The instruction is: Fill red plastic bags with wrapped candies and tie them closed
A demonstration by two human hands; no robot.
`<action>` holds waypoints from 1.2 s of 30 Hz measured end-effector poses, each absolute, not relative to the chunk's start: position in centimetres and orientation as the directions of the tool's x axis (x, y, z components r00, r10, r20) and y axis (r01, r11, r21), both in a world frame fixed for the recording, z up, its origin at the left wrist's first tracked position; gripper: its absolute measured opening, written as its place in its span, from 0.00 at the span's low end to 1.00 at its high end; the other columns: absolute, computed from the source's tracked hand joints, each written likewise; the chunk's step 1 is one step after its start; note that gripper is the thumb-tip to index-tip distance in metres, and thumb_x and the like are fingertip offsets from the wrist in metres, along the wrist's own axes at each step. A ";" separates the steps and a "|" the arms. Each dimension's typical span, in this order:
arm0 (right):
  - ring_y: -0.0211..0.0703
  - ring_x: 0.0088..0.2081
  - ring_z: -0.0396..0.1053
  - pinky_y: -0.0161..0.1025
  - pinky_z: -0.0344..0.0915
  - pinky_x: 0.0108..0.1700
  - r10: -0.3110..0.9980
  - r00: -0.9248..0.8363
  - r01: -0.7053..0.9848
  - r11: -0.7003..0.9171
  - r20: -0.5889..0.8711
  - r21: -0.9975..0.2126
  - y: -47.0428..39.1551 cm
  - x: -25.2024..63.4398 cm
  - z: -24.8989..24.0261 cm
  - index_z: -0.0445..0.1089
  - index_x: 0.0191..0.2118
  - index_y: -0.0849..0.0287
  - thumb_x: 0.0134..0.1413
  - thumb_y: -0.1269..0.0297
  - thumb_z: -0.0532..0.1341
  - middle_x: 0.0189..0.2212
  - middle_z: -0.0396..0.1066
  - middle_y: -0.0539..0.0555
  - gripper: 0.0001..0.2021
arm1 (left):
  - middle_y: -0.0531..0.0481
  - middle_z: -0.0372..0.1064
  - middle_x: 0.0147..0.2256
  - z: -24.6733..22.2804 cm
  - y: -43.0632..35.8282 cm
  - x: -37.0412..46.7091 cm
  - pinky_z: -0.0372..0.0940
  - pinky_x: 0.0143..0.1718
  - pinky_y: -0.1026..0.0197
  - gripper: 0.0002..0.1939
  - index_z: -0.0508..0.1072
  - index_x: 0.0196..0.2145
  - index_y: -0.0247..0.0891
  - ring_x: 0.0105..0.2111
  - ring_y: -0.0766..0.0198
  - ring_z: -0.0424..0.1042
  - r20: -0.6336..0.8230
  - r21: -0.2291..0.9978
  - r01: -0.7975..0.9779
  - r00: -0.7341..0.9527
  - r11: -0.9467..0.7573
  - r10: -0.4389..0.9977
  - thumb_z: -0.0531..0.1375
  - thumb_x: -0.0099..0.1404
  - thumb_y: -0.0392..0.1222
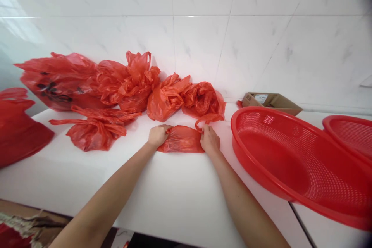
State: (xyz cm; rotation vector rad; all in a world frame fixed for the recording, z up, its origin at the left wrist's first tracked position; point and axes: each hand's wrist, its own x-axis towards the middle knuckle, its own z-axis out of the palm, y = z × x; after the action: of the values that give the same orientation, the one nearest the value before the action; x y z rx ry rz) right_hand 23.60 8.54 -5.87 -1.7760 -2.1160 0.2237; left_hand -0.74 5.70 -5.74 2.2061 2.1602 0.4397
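Note:
A small red plastic bag point(183, 140) lies on the white table point(174, 190), stretched between my two hands. My left hand point(159, 135) is closed on its left upper corner. At the opposite end, my right hand point(209, 139) grips the right corner, with a thin loop of red plastic rising above the fingers. What the bag holds cannot be made out. Just behind it sits a crumpled, open-topped red bag point(203, 100), and beside that a bunched red bag point(165, 99).
More red bags point(136, 81) line the tiled wall, with a tied one point(97, 130) nearer on the left and another point(20, 131) at the left edge. Large red perforated baskets point(270, 159) stand right, before an open cardboard box point(279, 102).

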 end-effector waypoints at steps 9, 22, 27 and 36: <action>0.46 0.42 0.67 0.38 0.54 0.34 0.967 -0.124 0.887 0.209 0.223 -0.412 8.3 23.6 -6.1 0.64 0.46 0.59 0.57 0.78 0.52 0.44 0.69 0.58 0.13 | 0.43 0.70 0.51 -5.7 5.7 -0.7 0.69 0.49 0.48 0.14 0.72 0.51 0.38 0.47 0.56 0.72 0.188 0.179 0.983 -0.002 -0.033 0.982 0.58 0.70 0.45; 0.47 0.46 0.68 0.40 0.62 0.48 0.892 -0.232 0.716 0.427 0.388 -0.553 7.4 20.0 -5.5 0.68 0.42 0.57 0.64 0.60 0.52 0.43 0.72 0.56 0.10 | 0.44 0.73 0.47 -5.5 5.1 -0.2 0.69 0.49 0.48 0.14 0.73 0.50 0.38 0.45 0.58 0.74 0.188 0.202 0.977 0.028 -0.067 0.982 0.58 0.70 0.45; 0.51 0.47 0.65 0.45 0.60 0.51 0.868 -0.334 0.708 0.489 0.368 -0.509 6.3 18.5 -5.9 0.71 0.42 0.58 0.58 0.66 0.59 0.44 0.70 0.60 0.07 | 0.45 0.74 0.47 -5.4 4.8 0.0 0.68 0.48 0.48 0.14 0.74 0.51 0.39 0.44 0.58 0.74 0.191 0.213 0.972 0.053 -0.094 0.980 0.57 0.71 0.44; 0.45 0.41 0.67 0.40 0.62 0.45 0.923 -0.283 0.602 0.383 0.261 -0.701 7.0 19.6 -6.2 0.71 0.33 0.57 0.54 0.69 0.61 0.37 0.69 0.55 0.02 | 0.44 0.74 0.48 -5.5 4.7 0.1 0.67 0.51 0.47 0.15 0.74 0.51 0.39 0.46 0.57 0.74 0.190 0.274 0.957 0.038 -0.090 0.981 0.57 0.70 0.46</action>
State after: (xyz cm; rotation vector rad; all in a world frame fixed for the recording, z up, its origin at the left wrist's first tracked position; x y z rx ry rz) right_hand 19.60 7.02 -6.19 -1.3067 -1.9955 0.6356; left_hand 0.11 4.75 -5.49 2.2104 2.0694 0.5086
